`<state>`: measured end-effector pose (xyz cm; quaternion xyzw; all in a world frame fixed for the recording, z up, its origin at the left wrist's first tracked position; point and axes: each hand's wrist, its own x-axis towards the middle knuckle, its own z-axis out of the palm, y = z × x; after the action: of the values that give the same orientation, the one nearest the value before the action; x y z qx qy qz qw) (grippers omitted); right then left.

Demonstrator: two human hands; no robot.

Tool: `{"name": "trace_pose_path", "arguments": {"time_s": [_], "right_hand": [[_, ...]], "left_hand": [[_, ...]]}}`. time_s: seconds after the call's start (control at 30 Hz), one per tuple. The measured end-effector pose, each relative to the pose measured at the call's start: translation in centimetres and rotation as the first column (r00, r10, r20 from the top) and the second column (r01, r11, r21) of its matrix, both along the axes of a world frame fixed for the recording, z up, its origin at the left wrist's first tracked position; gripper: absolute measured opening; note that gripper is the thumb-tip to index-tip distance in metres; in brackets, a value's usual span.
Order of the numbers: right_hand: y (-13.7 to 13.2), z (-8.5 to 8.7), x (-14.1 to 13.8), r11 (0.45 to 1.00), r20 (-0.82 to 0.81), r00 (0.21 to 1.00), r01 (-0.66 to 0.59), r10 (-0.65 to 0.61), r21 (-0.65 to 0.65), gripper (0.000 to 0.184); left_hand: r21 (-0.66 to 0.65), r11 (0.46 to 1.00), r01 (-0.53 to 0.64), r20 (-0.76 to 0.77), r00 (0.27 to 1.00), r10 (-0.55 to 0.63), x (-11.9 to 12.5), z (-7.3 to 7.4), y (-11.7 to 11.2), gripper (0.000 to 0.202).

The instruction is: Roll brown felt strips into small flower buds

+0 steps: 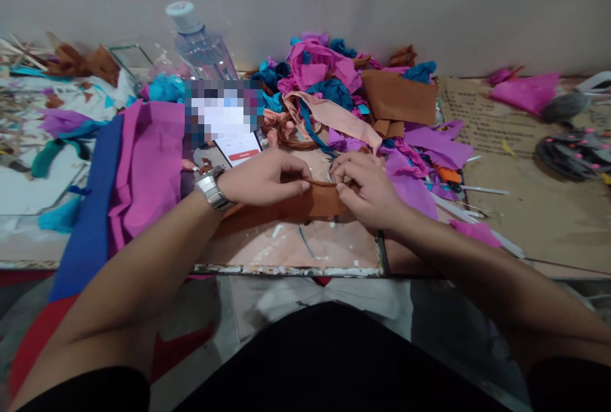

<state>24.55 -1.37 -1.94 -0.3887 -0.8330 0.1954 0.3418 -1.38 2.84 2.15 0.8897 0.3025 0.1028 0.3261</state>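
A brown strip of what looks like crepe paper lies along the front of the table, its far edge rolled or folded over. My left hand, a metal watch on its wrist, pinches that edge between thumb and fingers. A short way to the right, my right hand grips the same edge, thumb against curled fingertips. Just behind my left hand rests a phone with its screen lit, partly blurred out. A peach strip and a tangle of pink, teal and brown scraps lie beyond my hands.
A clear bottle with a white cap stands at the back. Pink sheets and a blue strip hang over the front edge at left. Folded brown paper, purple scraps and white sticks lie right, near printed cardboard.
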Motion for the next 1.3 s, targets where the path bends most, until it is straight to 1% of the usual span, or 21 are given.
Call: {"name": "trace_pose_path", "arguments": {"time_s": [0.17, 0.3, 0.4, 0.5, 0.63, 0.77, 0.97, 1.17, 1.3], "right_hand": [[-0.4, 0.0, -0.3, 0.999, -0.002, 0.999, -0.036, 0.036, -0.012, 0.005], [-0.6, 0.2, -0.1, 0.998, 0.012, 0.998, -0.069, 0.069, -0.005, 0.003], [-0.7, 0.3, -0.1, 0.995, 0.03, 0.995, -0.098, 0.098, 0.008, 0.008], [-0.9, 0.1, -0.4, 0.997, 0.051, 0.996, -0.073, 0.07, 0.041, 0.003], [-1.0, -0.2, -0.6, 0.997, 0.071, 0.997, -0.046, 0.041, 0.062, 0.008], [-1.0, -0.1, -0.6, 0.996, 0.06, 0.998, -0.03, 0.025, 0.08, 0.007], [-1.0, -0.1, -0.6, 0.994, 0.026, 1.0, -0.018, 0.015, 0.11, 0.007], [-1.0, -0.2, -0.5, 0.995, 0.033, 0.999, -0.008, 0.005, 0.104, 0.007], [-1.0, -0.3, -0.6, 0.993, 0.022, 1.0, -0.004, 0.002, 0.119, 0.007]], "left_hand": [[-0.017, 0.999, 0.038, -0.011, 0.999, -0.039, 1.0, -0.5, -0.9, 0.035], [0.007, 0.999, 0.049, -0.01, 0.999, -0.049, 1.3, -0.8, -1.2, 0.031], [-0.007, 0.998, 0.06, -0.014, 0.998, -0.06, 1.3, -0.9, -1.1, 0.03], [-0.039, 0.997, 0.071, -0.009, 0.997, -0.071, 1.3, -0.6, -1.2, 0.032], [-0.101, 0.993, 0.065, 0.019, 0.998, -0.064, 1.5, -0.3, -1.4, 0.036], [-0.112, 0.992, 0.052, 0.027, 0.998, -0.049, 1.3, -0.5, -1.3, 0.039], [-0.148, 0.988, 0.051, 0.049, 0.998, -0.044, 1.3, -0.5, -1.2, 0.037], [-0.08, 0.996, 0.04, 0.07, 0.997, -0.035, 1.4, -0.5, -1.2, 0.04], [-0.09, 0.995, 0.031, 0.057, 0.998, -0.026, 1.3, -0.5, -1.2, 0.035]]}}
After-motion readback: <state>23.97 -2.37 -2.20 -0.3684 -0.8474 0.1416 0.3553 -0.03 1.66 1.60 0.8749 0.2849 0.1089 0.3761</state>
